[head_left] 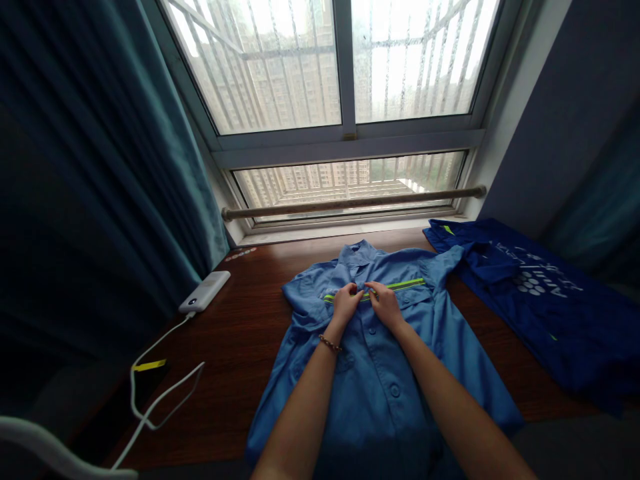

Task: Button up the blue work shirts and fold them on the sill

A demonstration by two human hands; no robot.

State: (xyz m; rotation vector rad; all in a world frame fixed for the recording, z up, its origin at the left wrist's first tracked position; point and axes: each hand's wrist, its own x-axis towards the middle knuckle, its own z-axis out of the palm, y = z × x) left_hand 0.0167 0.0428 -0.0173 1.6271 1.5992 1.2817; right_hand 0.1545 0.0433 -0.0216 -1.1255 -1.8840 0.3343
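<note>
A light blue short-sleeved work shirt (350, 387) lies spread face up, its collar toward the window. A yellow-green reflective strip (407, 285) crosses its chest, and buttons run down the front placket. My left hand (346, 303), with a beaded bracelet at the wrist, pinches the placket at the level of the strip. Close beside it on the right, my right hand (384, 303) has its fingers closed on the placket edge too. The fingertips almost meet, and whatever button lies between them is hidden.
The shirt rests on a dark wooden surface (225, 353) below a barred window. To the right lies a dark blue printed cloth (540, 300). A white power bank (205, 291) with a white cable (134, 383) sits left, near the blue curtain (165, 133). A rail (355, 202) crosses the window.
</note>
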